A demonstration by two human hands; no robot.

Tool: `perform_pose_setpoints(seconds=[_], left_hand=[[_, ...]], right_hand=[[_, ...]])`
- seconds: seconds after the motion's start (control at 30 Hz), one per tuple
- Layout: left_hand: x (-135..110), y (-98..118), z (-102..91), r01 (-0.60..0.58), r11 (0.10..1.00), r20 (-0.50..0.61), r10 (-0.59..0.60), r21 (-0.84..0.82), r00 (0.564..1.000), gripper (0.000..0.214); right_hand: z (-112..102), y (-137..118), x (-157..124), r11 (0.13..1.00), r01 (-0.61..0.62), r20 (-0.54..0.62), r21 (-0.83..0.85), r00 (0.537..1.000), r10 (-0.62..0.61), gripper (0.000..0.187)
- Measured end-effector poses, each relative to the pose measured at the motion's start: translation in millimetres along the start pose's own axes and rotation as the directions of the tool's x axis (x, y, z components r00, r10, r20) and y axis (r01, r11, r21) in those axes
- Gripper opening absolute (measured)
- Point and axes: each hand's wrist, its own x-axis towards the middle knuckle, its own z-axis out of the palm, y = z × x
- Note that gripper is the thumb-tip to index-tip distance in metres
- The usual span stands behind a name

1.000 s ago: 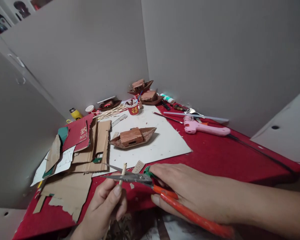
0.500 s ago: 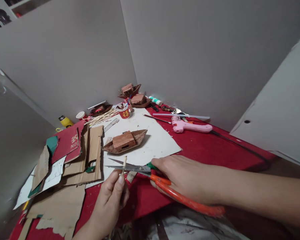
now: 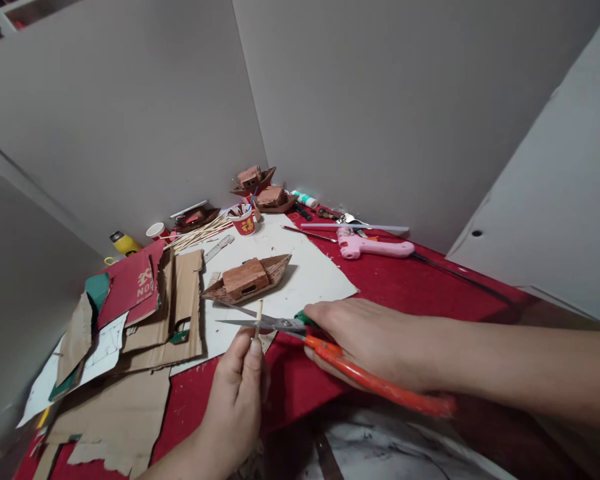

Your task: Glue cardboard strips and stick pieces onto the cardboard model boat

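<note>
Between the thumb and fingers of my left hand (image 3: 240, 390) a thin wooden stick (image 3: 259, 311) stands upright, its top end poking out. My right hand (image 3: 360, 337) grips a pair of scissors (image 3: 330, 350) with an orange handle and a green one. Their slightly parted blades point left and cross the stick just above my left fingertips. Behind the blades, a small brown model boat (image 3: 247, 279) with a cabin rests on a white sheet (image 3: 310, 287). A small cardboard scrap lies partly hidden behind my left hand.
Cardboard pieces (image 3: 185, 307) are stacked at the left. Farther back are a bundle of thin sticks (image 3: 200, 233), a red paper cup (image 3: 244, 223) and more model boats (image 3: 273, 198). A pink glue gun (image 3: 375, 247) with a dark cord lies at the right on the red cloth (image 3: 395, 287).
My left hand and the stick have shifted a little right, so the stick sits nearer the scissors' pivot. The whole view has turned slightly.
</note>
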Motion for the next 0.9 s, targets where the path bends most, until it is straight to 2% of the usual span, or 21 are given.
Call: perform_pose_setpoints(seconds=[0.13,0.3,0.47,0.53,0.67,0.8,0.9], left_hand=[[1,1,-0.1,-0.017,0.998,-0.041,0.019,0.061,0.999,0.034],[0,6,-2.0,0.167,0.986,0.088,-0.168,0.019,0.982,0.044],[-3,7,8.4,0.304,0.947,0.003,-0.305,-0.103,0.952,0.059],[-4,5,13.1,0.287,0.948,-0.005,-0.291,-0.141,0.957,0.059],[-5,-2,15.3,0.164,0.977,-0.039,-0.170,-0.137,0.985,0.054],[-3,-11,13.8,0.080,0.990,-0.133,-0.095,-0.112,0.987,0.051],[1,-9,12.7,0.111,0.992,-0.087,-0.116,-0.068,0.989,0.052]], right_hand=[[0,1,1,0.999,-0.024,0.019,-0.045,1.000,0.025,0.010],[-1,-1,-2,0.997,-0.040,0.040,-0.065,0.998,0.042,0.016],[-7,-2,-2,0.995,-0.067,0.043,-0.068,0.997,0.070,0.019],[-13,-5,-2,0.996,-0.065,0.073,-0.058,0.995,0.069,0.018],[-24,-12,-7,0.999,-0.046,0.184,0.020,0.982,0.042,0.013],[-17,-10,-9,0.997,-0.070,0.114,0.007,0.991,0.069,0.016],[-7,-2,-7,0.991,-0.115,0.025,-0.064,0.993,0.117,0.016]])
